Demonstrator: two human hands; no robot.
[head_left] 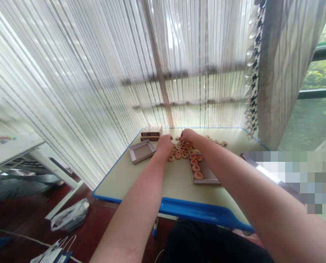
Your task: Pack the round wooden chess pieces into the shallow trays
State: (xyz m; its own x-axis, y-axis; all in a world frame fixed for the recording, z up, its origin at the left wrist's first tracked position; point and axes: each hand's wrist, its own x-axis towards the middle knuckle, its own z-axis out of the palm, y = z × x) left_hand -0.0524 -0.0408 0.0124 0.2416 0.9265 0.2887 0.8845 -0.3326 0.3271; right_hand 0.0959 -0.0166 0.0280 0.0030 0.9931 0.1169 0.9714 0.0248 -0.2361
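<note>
A loose heap of round wooden Chinese chess pieces (180, 150) lies on the table between and below my hands. My left hand (165, 143) is at the heap's left edge, its fingers curled and mostly hidden behind the back of the hand. At the far side of the heap my right hand (188, 135) is closed, fingertips pointing down by a piece; what it holds, if anything, is hidden. Nearer to me is a shallow box (206, 181) with several red-marked pieces (196, 168) along its left side and top, partly covered by my right forearm.
A shallow box lid (135, 159) sits left of the heap, with stacked boxes (152, 132) behind it. More pieces (220, 143) lie at the back right. The table (141, 182) has a blue rim and front trough (192, 212). A blurred-out flat object (283, 179) is at right.
</note>
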